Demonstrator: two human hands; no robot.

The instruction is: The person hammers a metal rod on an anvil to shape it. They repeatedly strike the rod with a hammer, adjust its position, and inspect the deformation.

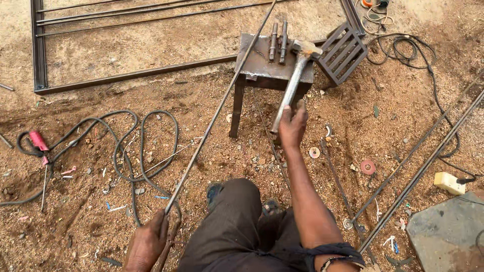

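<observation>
now, hand by hand:
right hand [293, 126]: your fingers are wrapped tight round the hammer [295, 80] handle — its head rests ahead of your knuckles on the small steel stand [262, 65].
left hand [147, 243]: closed on the near end of the long rod [217, 113], which runs up and away across the stand's top.
beside the hammer head: two short bolts [278, 41] lie just left.
left of your left hand: black cable [126, 151] coils on the dirt.
</observation>
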